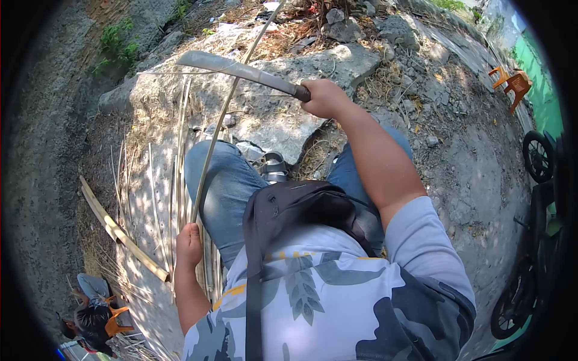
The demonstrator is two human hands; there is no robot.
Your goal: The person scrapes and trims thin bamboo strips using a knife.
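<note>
My right hand point(323, 99) is closed round the dark handle of a machete point(247, 71), whose broad blade points left at the upper middle. The blade crosses a long thin bamboo strip point(218, 129), which slants from the top of the view down past my left knee. Near the strip's lower end, my left hand point(189, 245) is wrapped round it with the thumb on top. A thin sliver point(162, 73) stretches left from the place where blade and strip meet. Whether the blade's edge is inside the strip is too small to tell.
More bamboo strips point(179, 150) lie on the ground at my left, with thicker bamboo pieces point(123, 236) beyond. A concrete slab point(271, 108) lies ahead. A person point(90, 316) sits at the lower left. Orange chairs point(516, 86) and a motorbike point(521, 289) stand at the right.
</note>
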